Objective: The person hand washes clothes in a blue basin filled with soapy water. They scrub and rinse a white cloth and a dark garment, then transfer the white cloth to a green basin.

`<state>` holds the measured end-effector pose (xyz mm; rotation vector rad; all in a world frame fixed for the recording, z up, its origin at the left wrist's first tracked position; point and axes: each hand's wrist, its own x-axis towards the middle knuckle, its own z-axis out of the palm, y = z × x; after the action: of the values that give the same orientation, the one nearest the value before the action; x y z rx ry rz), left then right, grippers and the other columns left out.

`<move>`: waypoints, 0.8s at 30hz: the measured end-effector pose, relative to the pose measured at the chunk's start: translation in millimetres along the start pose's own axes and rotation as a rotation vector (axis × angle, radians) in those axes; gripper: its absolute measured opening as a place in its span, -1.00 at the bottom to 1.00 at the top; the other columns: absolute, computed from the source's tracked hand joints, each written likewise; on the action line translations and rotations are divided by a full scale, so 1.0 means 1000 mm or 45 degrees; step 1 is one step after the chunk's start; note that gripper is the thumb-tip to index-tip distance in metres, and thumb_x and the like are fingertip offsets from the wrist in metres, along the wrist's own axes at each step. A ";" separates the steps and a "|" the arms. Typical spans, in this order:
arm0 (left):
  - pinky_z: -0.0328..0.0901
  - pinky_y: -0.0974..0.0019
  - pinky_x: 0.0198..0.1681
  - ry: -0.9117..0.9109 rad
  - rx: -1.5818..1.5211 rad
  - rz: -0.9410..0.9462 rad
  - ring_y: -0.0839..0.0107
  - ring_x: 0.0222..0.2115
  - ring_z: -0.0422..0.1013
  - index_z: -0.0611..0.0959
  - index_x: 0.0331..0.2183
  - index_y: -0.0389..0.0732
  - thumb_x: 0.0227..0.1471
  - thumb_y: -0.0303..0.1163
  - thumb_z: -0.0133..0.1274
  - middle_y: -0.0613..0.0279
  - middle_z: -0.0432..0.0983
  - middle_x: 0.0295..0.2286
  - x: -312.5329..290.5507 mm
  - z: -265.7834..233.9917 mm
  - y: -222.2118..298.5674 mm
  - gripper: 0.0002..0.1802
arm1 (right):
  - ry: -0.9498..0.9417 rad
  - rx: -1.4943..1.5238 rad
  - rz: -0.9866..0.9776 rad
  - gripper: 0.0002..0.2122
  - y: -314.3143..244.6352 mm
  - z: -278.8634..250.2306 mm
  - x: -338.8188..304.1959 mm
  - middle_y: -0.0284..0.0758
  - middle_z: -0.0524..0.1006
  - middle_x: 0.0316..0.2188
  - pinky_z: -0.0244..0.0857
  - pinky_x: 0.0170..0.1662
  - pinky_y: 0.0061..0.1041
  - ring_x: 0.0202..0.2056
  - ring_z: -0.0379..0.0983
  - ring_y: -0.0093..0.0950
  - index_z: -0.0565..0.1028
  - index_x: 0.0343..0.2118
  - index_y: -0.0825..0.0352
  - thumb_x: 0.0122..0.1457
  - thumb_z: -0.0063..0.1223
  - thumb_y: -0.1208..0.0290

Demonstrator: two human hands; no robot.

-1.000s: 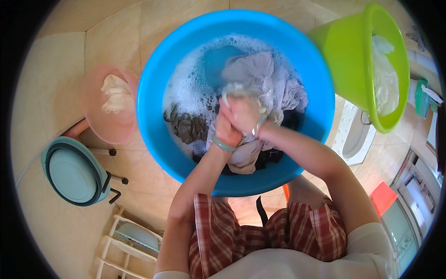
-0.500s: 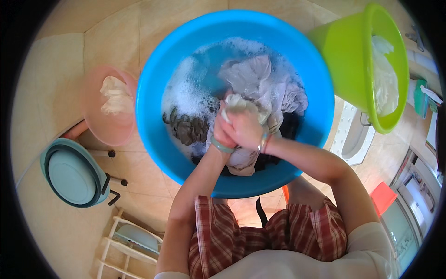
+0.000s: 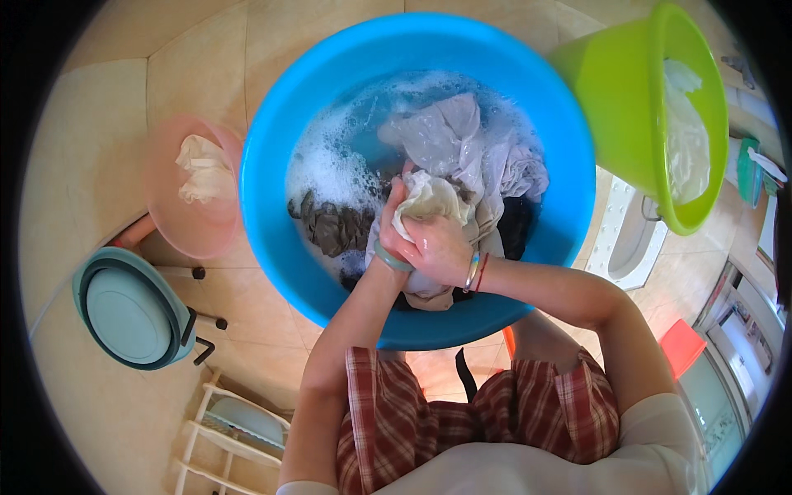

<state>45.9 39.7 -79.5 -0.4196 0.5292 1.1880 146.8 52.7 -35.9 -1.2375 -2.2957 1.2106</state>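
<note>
One pale cloth (image 3: 430, 198) is about midway between left and right rims of the blue basin (image 3: 563, 124). Your right hand (image 3: 443, 250) is curled upon its folds; your left hand (image 3: 392, 226) touches its left side, how far closed I cannot tell. Wet, it should be soft, slippery, rather heavy; better grip bunched folds. The left fingertips are mostly hidden.

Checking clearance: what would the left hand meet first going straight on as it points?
Probably the pale lilac cloth lying ahead of the left hand, though depth is hard to judge.
</note>
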 end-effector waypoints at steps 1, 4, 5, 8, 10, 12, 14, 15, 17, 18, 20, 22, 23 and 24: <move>0.23 0.16 0.13 -0.096 -0.020 -0.019 0.23 0.03 0.33 0.41 0.07 -0.17 0.30 -0.04 -0.28 0.18 0.40 0.02 0.004 -0.011 -0.002 -0.50 | 0.128 -0.065 -0.075 -0.81 0.009 0.002 0.006 -0.10 0.53 -0.56 0.34 -0.46 -0.14 -0.51 0.49 -0.11 0.46 -0.47 0.30 0.16 -0.05 0.28; 0.22 0.15 0.13 0.408 0.182 0.072 0.22 0.03 0.32 0.30 0.17 -0.17 0.29 0.03 -0.30 0.16 0.35 0.06 0.008 -0.025 -0.007 -0.41 | -0.065 -0.064 0.226 -0.78 0.025 -0.003 0.052 -0.09 0.54 -0.55 0.38 -0.37 -0.11 -0.48 0.52 -0.15 0.45 -0.49 0.33 0.17 -0.08 0.30; 0.21 0.13 0.14 0.328 0.105 0.017 0.21 0.05 0.31 0.28 0.18 -0.18 0.29 0.03 -0.30 0.14 0.32 0.09 0.010 -0.009 -0.008 -0.39 | -0.078 -0.129 0.251 -0.80 0.050 -0.002 0.068 -0.06 0.54 -0.54 0.38 -0.36 -0.10 -0.48 0.51 -0.12 0.48 -0.40 0.31 0.19 -0.09 0.29; 0.11 0.05 0.20 0.132 -0.029 -0.075 0.15 0.15 0.20 0.23 0.21 -0.21 0.28 0.06 -0.35 0.10 0.22 0.17 0.001 0.008 -0.003 -0.34 | -0.126 -0.228 0.379 -0.75 0.099 0.000 0.099 -0.06 0.56 -0.47 0.40 -0.27 -0.11 -0.42 0.52 -0.09 0.52 -0.32 0.32 0.23 -0.17 0.28; 0.03 0.02 0.24 0.144 0.085 -0.066 0.15 0.18 0.14 0.20 0.22 -0.21 0.29 0.07 -0.38 0.11 0.21 0.18 0.002 0.018 0.013 -0.33 | -0.044 -0.240 0.308 -0.73 0.133 -0.007 0.099 -0.09 0.58 -0.41 0.41 -0.25 -0.11 -0.39 0.52 -0.09 0.53 -0.30 0.30 0.24 -0.21 0.27; -0.03 -0.05 0.26 -0.002 0.125 -0.050 0.14 0.21 0.10 0.21 0.23 -0.21 0.28 0.11 -0.40 0.12 0.20 0.19 0.010 0.018 0.025 -0.29 | 0.147 -0.204 0.037 -0.72 0.168 -0.009 0.088 -0.11 0.58 -0.35 0.40 -0.29 -0.09 -0.38 0.52 -0.07 0.54 -0.23 0.25 0.26 -0.22 0.24; 0.02 -0.03 0.24 -0.003 0.033 -0.033 0.11 0.18 0.15 0.23 0.21 -0.21 0.26 0.16 -0.39 0.09 0.20 0.19 0.009 0.002 0.038 -0.26 | -0.194 -0.117 0.393 -0.75 0.115 -0.014 0.098 -0.14 0.58 -0.32 0.37 -0.30 -0.08 -0.34 0.51 -0.08 0.53 -0.21 0.20 0.24 -0.17 0.22; 0.04 -0.02 0.23 -0.030 -0.027 -0.045 0.10 0.17 0.17 0.24 0.21 -0.22 0.25 0.18 -0.39 0.07 0.20 0.18 0.015 0.001 0.039 -0.25 | -0.357 -0.107 0.583 -0.76 0.087 -0.024 0.095 -0.16 0.57 -0.30 0.36 -0.31 -0.08 -0.32 0.51 -0.08 0.52 -0.20 0.18 0.23 -0.14 0.21; 0.14 0.05 0.18 -0.084 -0.083 -0.146 0.14 0.09 0.26 0.36 0.13 -0.20 0.18 0.25 -0.25 0.13 0.35 0.08 0.025 -0.002 0.038 -0.23 | -0.023 -0.024 0.167 -0.77 0.040 -0.021 0.059 -0.15 0.56 -0.42 0.33 -0.37 -0.10 -0.39 0.50 -0.06 0.50 -0.22 0.18 0.19 -0.06 0.19; 0.14 0.06 0.19 -0.229 -0.086 -0.232 0.15 0.10 0.25 0.38 0.12 -0.20 0.18 0.25 -0.24 0.14 0.35 0.08 0.029 -0.011 0.039 -0.24 | -0.038 0.064 0.098 -0.78 0.018 -0.016 0.041 -0.16 0.54 -0.47 0.33 -0.40 -0.12 -0.44 0.50 -0.09 0.49 -0.25 0.20 0.17 -0.03 0.20; 0.14 0.11 0.19 -0.319 -0.079 -0.322 0.20 0.12 0.22 0.39 0.10 -0.14 0.19 0.20 -0.20 0.17 0.35 0.07 0.024 -0.023 0.037 -0.31 | 0.003 0.108 -0.035 -0.80 -0.011 -0.007 0.025 -0.18 0.53 -0.54 0.34 -0.45 -0.18 -0.50 0.50 -0.15 0.49 -0.31 0.21 0.14 0.00 0.20; 0.15 0.13 0.18 -0.041 -0.029 -0.092 0.23 0.11 0.23 0.38 0.11 -0.09 0.21 0.15 -0.19 0.17 0.35 0.07 0.017 0.009 0.014 -0.38 | 0.114 -0.013 -0.123 -0.81 -0.016 -0.001 0.017 -0.19 0.52 -0.57 0.35 -0.49 -0.23 -0.55 0.51 -0.21 0.49 -0.36 0.20 0.14 0.00 0.20; 0.15 0.14 0.18 0.101 0.002 0.026 0.25 0.11 0.24 0.38 0.11 -0.06 0.22 0.13 -0.18 0.18 0.34 0.07 0.014 0.022 0.007 -0.41 | 0.140 -0.076 -0.110 -0.82 -0.005 0.002 0.022 -0.20 0.53 -0.58 0.35 -0.50 -0.24 -0.55 0.51 -0.22 0.50 -0.38 0.20 0.14 0.00 0.21; 0.11 0.20 0.20 -0.060 0.069 0.080 0.31 0.11 0.24 0.34 0.13 0.01 0.26 0.08 -0.24 0.22 0.33 0.08 0.012 0.015 0.009 -0.46 | 0.168 -0.131 -0.108 -0.83 0.012 0.007 0.036 -0.21 0.53 -0.58 0.35 -0.52 -0.25 -0.56 0.51 -0.23 0.50 -0.41 0.20 0.13 0.01 0.22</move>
<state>42.8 60.4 -74.3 -0.3300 0.5355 1.2381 127.6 80.2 -54.9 -1.2020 -2.3130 0.9637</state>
